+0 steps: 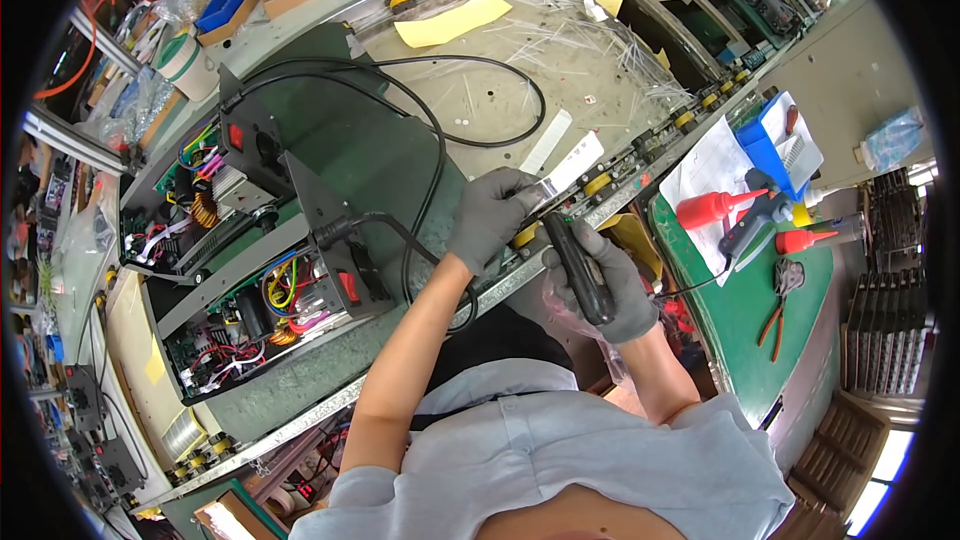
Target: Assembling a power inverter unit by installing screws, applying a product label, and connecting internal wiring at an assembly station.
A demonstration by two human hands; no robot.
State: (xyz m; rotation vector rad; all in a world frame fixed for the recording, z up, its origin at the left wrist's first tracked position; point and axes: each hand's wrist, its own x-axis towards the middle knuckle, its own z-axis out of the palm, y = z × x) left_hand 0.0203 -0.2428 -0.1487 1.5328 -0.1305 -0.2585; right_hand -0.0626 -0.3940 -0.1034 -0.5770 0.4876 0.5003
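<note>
My left hand point(493, 215), in a grey glove, is closed on a small silvery piece point(543, 192) at the bench's front rail. Its kind is partly hidden by the fingers. My right hand point(622, 290), also gloved, wraps round a long black handheld tool point(580, 272) with a rounded lower end. The tool's upper tip comes close to the silvery piece. Just beyond lies a white label strip point(577, 162), with a second white strip point(546, 142) beside it. On the left stand two opened dark machine housings with coloured wiring, the nearer one point(345, 285) with a red switch.
A black power cable point(540, 105) loops over the bench. Behind it lie yellow paper point(453, 20) and scattered clear ties point(540, 50). On the green side table point(790, 350) are red bottles point(712, 208), a blue bin point(775, 145) and orange-handled pliers point(775, 320). Yellow rollers line the rails.
</note>
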